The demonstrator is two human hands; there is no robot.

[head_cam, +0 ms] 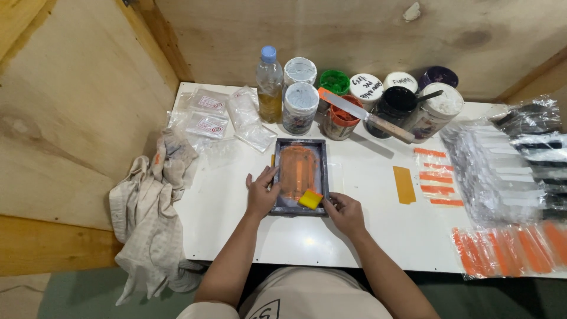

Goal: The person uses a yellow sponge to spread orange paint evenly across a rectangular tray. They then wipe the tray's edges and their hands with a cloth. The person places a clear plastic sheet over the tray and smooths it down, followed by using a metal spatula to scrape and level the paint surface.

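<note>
Your left hand (pixel 260 192) steadies the dark-framed, orange-inked printing screen (pixel 300 176), right hand (pixel 345 214) pinching yellow squeegee (pixel 310 199); printed orange strips (pixel 436 176) done, blank clear sleeves (pixel 502 177) remain

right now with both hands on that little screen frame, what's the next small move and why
Probably pull the yellow squeegee up across the orange ink: it sits at the near edge of the screen frame, the right hand is beside it, and the left hand steadies the frame's side.
</note>
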